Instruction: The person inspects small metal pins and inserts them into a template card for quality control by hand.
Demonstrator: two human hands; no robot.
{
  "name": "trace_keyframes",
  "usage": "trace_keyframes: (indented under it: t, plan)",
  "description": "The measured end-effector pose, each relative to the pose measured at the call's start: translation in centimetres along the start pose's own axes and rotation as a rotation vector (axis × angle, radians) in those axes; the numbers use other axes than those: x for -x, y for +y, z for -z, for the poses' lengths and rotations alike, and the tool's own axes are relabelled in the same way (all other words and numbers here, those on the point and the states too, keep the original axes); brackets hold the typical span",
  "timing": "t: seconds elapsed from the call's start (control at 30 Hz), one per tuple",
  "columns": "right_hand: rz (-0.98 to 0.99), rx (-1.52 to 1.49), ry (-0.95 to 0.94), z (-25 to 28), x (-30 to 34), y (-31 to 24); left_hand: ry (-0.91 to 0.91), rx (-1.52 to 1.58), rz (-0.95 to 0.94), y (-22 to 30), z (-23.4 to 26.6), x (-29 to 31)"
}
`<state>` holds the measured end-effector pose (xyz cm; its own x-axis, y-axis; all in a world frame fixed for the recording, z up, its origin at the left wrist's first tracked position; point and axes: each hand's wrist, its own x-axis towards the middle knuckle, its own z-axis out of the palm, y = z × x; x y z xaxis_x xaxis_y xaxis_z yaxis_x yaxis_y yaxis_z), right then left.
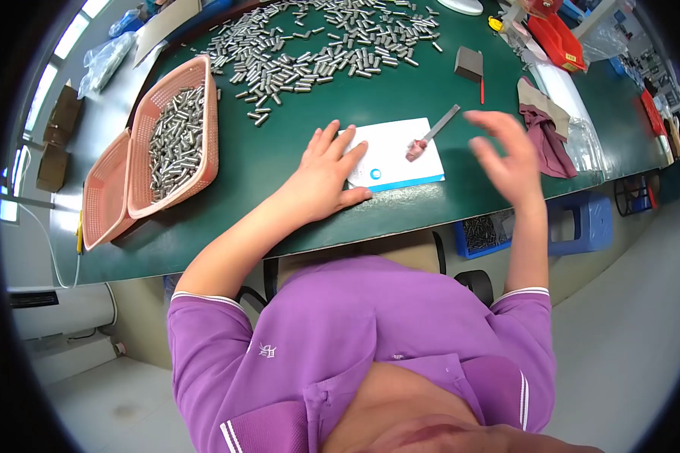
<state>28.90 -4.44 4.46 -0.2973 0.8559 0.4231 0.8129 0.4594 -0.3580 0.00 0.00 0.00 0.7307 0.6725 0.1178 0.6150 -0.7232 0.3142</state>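
Observation:
My left hand (329,170) lies spread over the left side of a white booklet (389,155) with a blue lower edge, near the front of the green table. On the booklet's right part rests a flat grey metal file (442,123), its near end wrapped in pinkish material (415,150). To the right of the file, my right hand (506,151) hovers above the table with thumb and fingers apart and nothing between them. Beyond the booklet, many short silvery metal pins (302,64) are spread loosely over the table.
A pink plastic basket (211,128) of metal pins stands at the left, overlapping another pink basket (102,192). Toward the right are a grey block (468,63), a red stick (482,91), a maroon cloth (544,140) and a red bin (555,41). Below the table edge sits a blue crate (485,252).

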Motion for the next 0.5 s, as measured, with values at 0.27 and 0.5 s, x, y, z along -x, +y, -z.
trace_keyframes:
  t: [0.27,0.5]
  plan:
    - [-0.083,0.126,-0.107,-3.6,-1.6,0.8,0.117,-0.090,0.010,2.0,-2.9,-3.6]
    - [-0.043,0.459,0.076,-3.1,-2.4,3.2,0.195,0.082,0.015,0.2,-1.7,-3.2]
